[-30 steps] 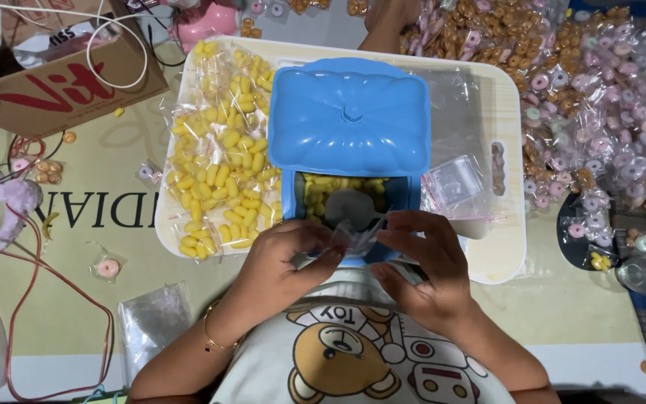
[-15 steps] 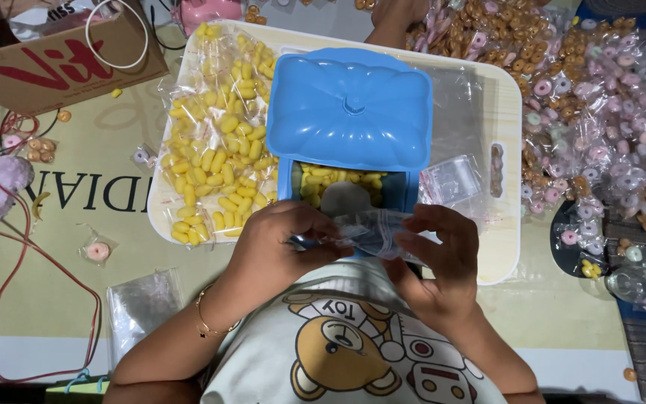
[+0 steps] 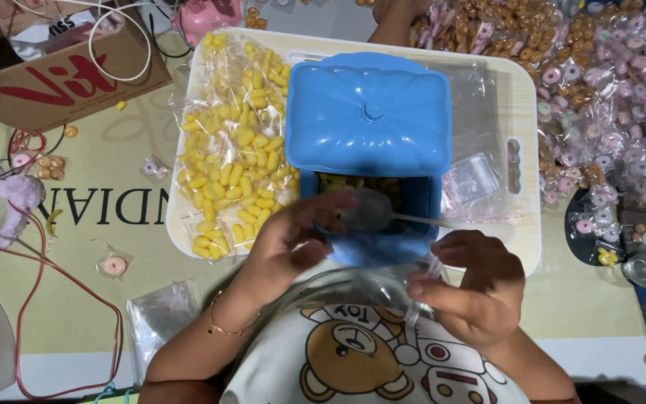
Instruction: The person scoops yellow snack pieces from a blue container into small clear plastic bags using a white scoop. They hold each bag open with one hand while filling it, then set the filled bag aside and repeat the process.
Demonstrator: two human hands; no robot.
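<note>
My left hand point(image 3: 289, 239) is at the open front of a blue lidded box point(image 3: 368, 112), its fingers curled beside a clear plastic spoon point(image 3: 383, 213) that lies across the opening. Yellow pieces show inside the box. My right hand point(image 3: 476, 288) pinches the edge of a small clear bag point(image 3: 413, 280) with a red strip, held just below the box over my shirt. The bag stretches toward my left thumb, which seems to grip its other edge. The box stands on a white tray point(image 3: 521, 224).
Bags of yellow pieces point(image 3: 237, 150) fill the tray's left side. A heap of pink and brown packed rings point(image 3: 607, 97) lies to the right. There is a cardboard box point(image 3: 61, 75) at the upper left, red cable point(image 3: 31, 299) on the left and an empty clear bag point(image 3: 162, 318) near my left arm.
My hands have moved apart. The left one rose to the box opening by the spoon. The right one stayed low with the bag.
</note>
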